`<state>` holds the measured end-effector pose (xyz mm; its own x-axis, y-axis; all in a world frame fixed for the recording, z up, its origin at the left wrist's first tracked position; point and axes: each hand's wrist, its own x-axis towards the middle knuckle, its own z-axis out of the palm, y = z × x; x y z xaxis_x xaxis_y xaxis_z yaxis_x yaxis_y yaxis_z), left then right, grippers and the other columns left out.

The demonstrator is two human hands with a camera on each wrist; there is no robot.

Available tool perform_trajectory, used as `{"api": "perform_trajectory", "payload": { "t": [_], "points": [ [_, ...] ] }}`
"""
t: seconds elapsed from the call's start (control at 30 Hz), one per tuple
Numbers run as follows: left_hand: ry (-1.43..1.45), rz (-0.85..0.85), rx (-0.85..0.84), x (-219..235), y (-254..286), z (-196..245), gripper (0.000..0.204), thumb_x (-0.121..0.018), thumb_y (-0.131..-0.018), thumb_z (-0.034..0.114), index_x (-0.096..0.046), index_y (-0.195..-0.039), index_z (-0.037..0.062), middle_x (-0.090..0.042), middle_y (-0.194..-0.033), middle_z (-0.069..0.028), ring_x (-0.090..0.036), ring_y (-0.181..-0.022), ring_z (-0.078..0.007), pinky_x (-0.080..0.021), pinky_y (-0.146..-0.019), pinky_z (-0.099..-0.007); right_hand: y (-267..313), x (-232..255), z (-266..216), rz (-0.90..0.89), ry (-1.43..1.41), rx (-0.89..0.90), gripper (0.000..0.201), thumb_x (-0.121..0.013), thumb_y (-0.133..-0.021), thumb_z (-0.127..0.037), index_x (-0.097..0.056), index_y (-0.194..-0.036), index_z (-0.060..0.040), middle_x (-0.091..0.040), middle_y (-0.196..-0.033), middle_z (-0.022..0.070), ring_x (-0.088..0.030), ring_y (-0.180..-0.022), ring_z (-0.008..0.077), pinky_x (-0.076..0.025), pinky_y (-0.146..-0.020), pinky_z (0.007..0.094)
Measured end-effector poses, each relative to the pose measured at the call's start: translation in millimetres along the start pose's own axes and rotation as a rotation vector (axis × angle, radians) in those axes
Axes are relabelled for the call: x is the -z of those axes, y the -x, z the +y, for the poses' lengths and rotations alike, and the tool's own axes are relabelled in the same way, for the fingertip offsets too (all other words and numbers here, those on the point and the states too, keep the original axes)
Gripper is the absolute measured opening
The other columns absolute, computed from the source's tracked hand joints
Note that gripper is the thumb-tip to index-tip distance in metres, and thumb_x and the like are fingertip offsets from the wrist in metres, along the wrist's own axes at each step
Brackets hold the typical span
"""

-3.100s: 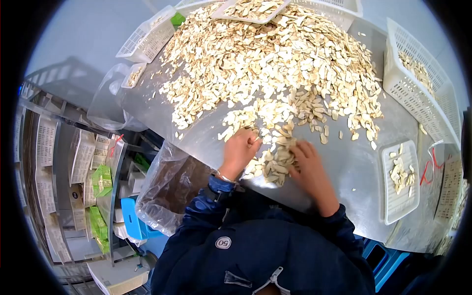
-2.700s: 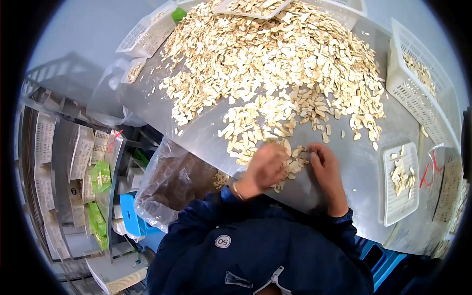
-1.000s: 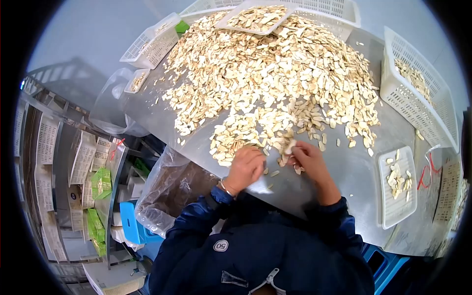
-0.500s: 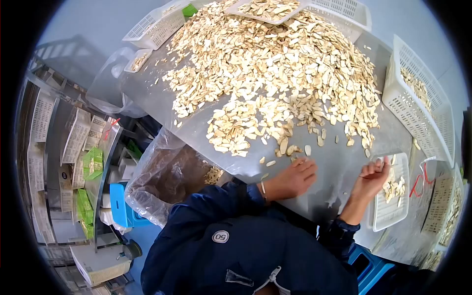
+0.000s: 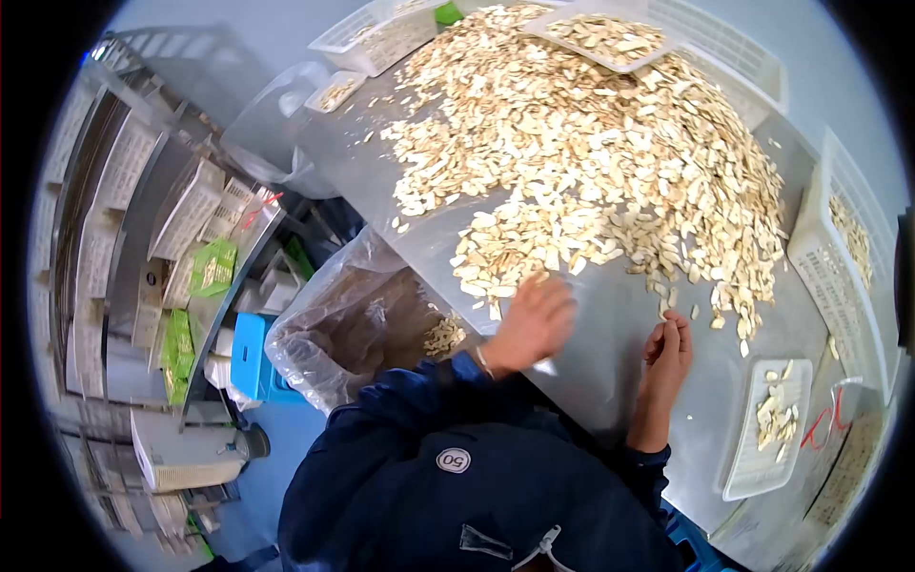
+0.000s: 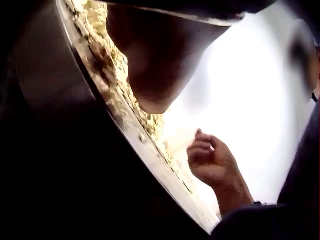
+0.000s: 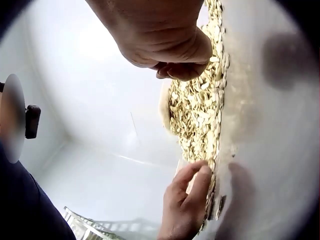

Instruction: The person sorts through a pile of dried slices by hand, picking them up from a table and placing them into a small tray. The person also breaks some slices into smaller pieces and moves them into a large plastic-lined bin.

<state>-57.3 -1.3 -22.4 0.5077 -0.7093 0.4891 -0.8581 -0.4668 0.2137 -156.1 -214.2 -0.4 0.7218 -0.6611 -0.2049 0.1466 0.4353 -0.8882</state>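
Note:
Pale dried slices (image 5: 591,143) form a large heap on the metal table, with a smaller cluster (image 5: 515,243) nearer the person. My left hand (image 5: 534,319), motion-blurred in the head view, is over the cluster's near edge; I cannot tell whether it holds any slices. In the right wrist view, the left hand's (image 7: 187,200) thumb and forefinger are close together beside the heap. To the right, my right hand (image 5: 667,353) has curled fingers and pinches a slice (image 5: 664,308) at its fingertips, near a few loose slices. Its curled fingers also show in the left wrist view.
A plastic-lined bin (image 5: 334,329) with slices inside is below the table's near left edge. A white tray (image 5: 753,467) holding some slices lies at right. White baskets (image 5: 843,276) stand along the sides and back. Shelving (image 5: 219,315) and a blue stool (image 5: 253,357) are at left.
Slices once between the hands are gone from the near edge. The right hand was by the tray half a second ago and is back left; the left hand has moved forward. The head view has shifted.

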Motion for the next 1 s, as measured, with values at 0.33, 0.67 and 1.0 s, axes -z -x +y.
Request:
{"api": "perform_trajectory", "payload": {
  "t": [0.33, 0.67, 1.0],
  "points": [
    [0.015, -0.094, 0.021, -3, 2, -6, 0.031, -0.068, -0.081, 0.023, -0.065, -0.107, 0.006, -0.056, -0.13, -0.0155, -0.044, -0.136, -0.0367, -0.03, -0.114, -0.0575, 2, -28, 31, -0.17, 0.109, 0.028, 0.013, -0.05, -0.104, -0.011, -0.061, -0.107, -0.0046, -0.048, -0.07, -0.0033, -0.039, -0.057, 0.0033, -0.03, -0.05, 0.02],
    [-0.084, 0.126, 0.223, 11, 7, -63, 0.02, -0.068, -0.082, 0.011, -0.067, -0.101, 0.0074, -0.061, -0.117, -0.0105, -0.054, -0.12, -0.0305, -0.035, -0.108, -0.0503, -1, -26, 32, -0.178, 0.123, -0.005, 0.012, -0.052, -0.104, -0.012, -0.061, -0.107, -0.0058, -0.049, -0.072, -0.0031, -0.04, -0.057, 0.0036, -0.03, -0.05, 0.0197],
    [-0.083, 0.126, 0.304, 12, -38, -76, 0.038, -0.069, -0.087, 0.022, -0.062, -0.12, 0.0056, -0.054, -0.132, -0.0177, -0.049, -0.125, -0.0389, -0.036, -0.106, -0.0502, 2, -26, 31, -0.224, 0.12, -0.068, 0.012, -0.052, -0.104, -0.014, -0.06, -0.108, -0.0058, -0.051, -0.072, -0.0024, -0.042, -0.056, 0.0037, -0.033, -0.05, 0.0196]
  ]
}}
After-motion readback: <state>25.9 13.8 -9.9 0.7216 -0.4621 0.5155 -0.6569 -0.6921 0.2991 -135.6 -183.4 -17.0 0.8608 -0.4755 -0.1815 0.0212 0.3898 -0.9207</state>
